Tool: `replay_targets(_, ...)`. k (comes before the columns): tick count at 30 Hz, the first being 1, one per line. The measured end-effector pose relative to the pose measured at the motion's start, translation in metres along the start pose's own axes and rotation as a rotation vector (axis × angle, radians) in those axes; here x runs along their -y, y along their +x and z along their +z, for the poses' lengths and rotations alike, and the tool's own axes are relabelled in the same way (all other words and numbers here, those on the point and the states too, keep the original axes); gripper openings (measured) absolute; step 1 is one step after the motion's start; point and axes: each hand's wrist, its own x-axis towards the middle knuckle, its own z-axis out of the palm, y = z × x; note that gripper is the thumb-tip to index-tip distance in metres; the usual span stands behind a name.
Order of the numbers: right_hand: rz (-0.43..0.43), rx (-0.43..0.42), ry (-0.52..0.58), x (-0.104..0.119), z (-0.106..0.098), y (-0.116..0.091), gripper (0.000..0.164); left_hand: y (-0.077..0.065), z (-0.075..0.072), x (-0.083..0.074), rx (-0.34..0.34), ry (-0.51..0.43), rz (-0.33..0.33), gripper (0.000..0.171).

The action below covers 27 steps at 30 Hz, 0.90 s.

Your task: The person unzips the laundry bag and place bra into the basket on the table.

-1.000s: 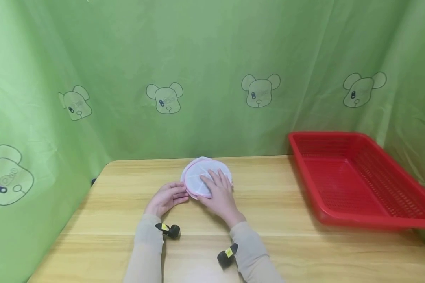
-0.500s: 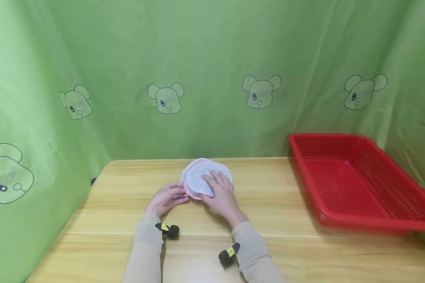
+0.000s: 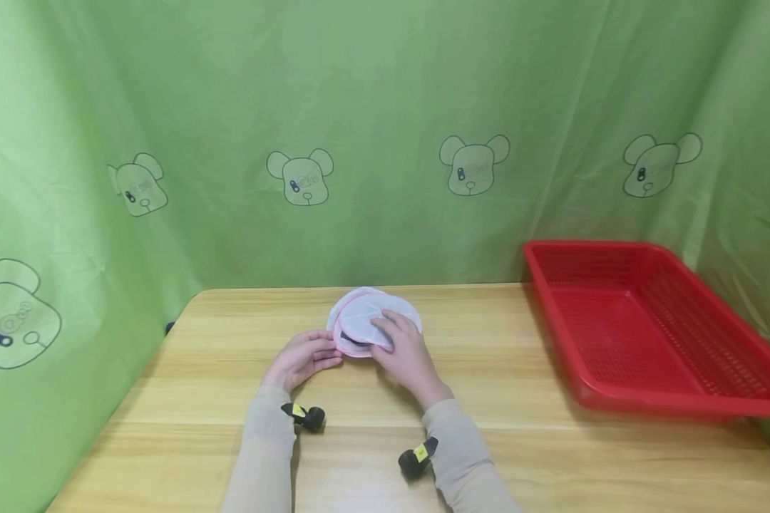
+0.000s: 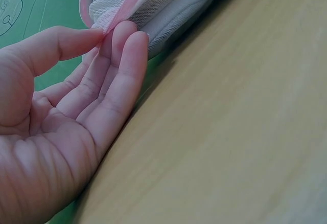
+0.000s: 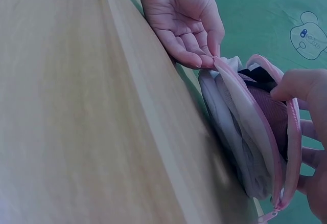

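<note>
A round white mesh laundry bag with a pink zipper lies near the far side of the table. At its left edge, my left hand pinches the pink zipper border between thumb and fingers, as the left wrist view shows. My right hand grips the top flap, thumb at the zipper edge and fingers over the outside, holding it raised. Through the gap in the right wrist view, mauve and black fabric shows inside. The zipper pull hangs at the far end of the opening. Most of the contents are hidden.
A red plastic basket with slotted walls stands at the right of the wooden table. Green curtain printed with bear heads encloses the back and sides.
My right hand has lifted the bag's top flap and drawn it slightly right, so a dark gap now shows along the front zipper edge. The left hand stays in place.
</note>
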Motion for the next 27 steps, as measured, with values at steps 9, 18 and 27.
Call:
replay_targets(9,0.052,-0.027,0.042,0.0009,-0.0031,0.0004,0.044,-0.0002,-0.0006,0.0003,-0.015,-0.008,-0.002,0.016)
replay_targets(18,0.049,-0.109,0.131,-0.0005,-0.0067,0.0031,0.043,-0.0008,-0.0019,-0.0006,-0.001,-0.017,0.001,0.018)
replay_targets(27,0.1,-0.179,0.226,-0.0053,-0.009,0.0058,0.04,-0.0004,-0.0022,-0.0004,0.001,-0.03,0.001,0.016)
